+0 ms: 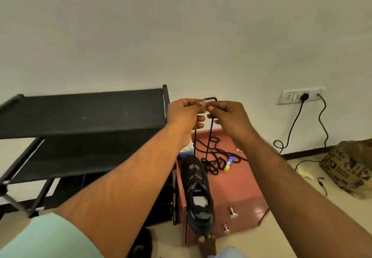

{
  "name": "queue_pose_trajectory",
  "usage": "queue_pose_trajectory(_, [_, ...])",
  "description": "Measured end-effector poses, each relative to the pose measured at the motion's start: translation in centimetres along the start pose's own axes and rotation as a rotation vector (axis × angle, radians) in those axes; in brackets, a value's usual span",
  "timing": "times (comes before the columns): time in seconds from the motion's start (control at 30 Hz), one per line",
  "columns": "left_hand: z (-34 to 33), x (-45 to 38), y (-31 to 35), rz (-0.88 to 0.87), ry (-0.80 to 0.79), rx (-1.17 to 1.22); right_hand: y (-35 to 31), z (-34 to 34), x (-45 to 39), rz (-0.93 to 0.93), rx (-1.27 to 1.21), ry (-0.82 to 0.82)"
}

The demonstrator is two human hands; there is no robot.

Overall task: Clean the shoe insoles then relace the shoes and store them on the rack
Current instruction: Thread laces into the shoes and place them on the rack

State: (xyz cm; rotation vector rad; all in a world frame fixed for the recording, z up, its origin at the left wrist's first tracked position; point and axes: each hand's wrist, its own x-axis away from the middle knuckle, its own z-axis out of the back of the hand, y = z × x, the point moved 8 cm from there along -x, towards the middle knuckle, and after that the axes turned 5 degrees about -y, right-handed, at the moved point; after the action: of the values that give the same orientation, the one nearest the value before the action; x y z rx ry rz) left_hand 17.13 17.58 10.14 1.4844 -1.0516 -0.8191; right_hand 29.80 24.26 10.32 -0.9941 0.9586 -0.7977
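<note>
A black shoe (198, 193) with grey trim rests on the left part of a red-brown cabinet (241, 187), toe away from me, a pale insole showing inside. Its black lace (209, 135) runs up in two taut strands to my hands. My left hand (185, 114) and my right hand (225, 116) are raised side by side above the shoe, each pinching an end of the lace, and the ends meet in a small loop over the fingertips. The black shoe rack (80, 114) stands at the left with its shelves bare.
A second black lace (215, 157) lies tangled on the cabinet top beside a blue and yellow tube (229, 164). A wall socket (300, 96) with black cables is at the right, above a brown patterned bag (348, 167) on the floor. Toes (207, 241) show below the shoe's heel.
</note>
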Motion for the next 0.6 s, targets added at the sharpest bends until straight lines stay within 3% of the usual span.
queue_pose_trajectory(0.1, [-0.5, 0.8, 2.5, -0.002, -0.011, 0.070, -3.0, 0.4, 0.0, 0.054, 0.043, -0.041])
queue_pose_trajectory(0.3, [-1.1, 2.1, 6.3, -0.135, -0.018, -0.031, -7.4, 1.1, -0.5, 0.163, 0.139, -0.050])
queue_pose_trajectory(0.43, [-1.0, 3.0, 7.7, -0.185, 0.023, -0.081, -8.2, 1.3, 0.1, 0.110, 0.109, -0.092])
queue_pose_trajectory(0.6, [-2.3, 3.3, 8.4, -0.231, -0.079, -0.341, -8.2, 1.5, 0.2, -0.014, -0.012, -0.175])
